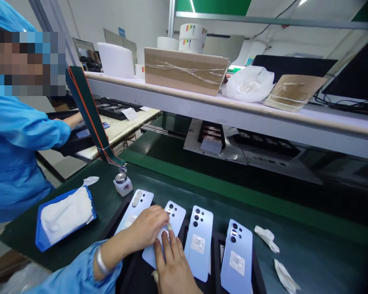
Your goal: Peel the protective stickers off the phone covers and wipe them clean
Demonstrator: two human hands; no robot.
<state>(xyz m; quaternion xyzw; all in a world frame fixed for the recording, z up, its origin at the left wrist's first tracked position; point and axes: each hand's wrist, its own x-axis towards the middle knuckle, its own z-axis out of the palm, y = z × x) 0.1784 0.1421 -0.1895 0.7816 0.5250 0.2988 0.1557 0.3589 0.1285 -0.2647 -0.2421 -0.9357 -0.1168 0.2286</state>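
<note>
Several light-blue smartphones lie back up in a black tray [259,275], with white labels below their cameras. My left hand [141,228], with a silver bracelet at the wrist, is closed over the second phone [178,213], fingertips pinched near its cameras; what they hold is hidden. My right hand [173,265] lies with fingers stretched out on the same phone, partly covering its label. A pale finger cover shows on its thumb. The leftmost phone [124,218] has a grey strip over part of its cameras. To the right lie the third phone [198,261] and the rightmost phone [236,279].
A blue bin [39,237] of white wipes [67,216] and a small pump bottle [123,185] stand left. Crumpled wipes [266,237] lie right. Beyond the green bench runs a conveyor [233,183] under a shelf [248,118] with boxes. A co-worker in blue [15,155] is at left.
</note>
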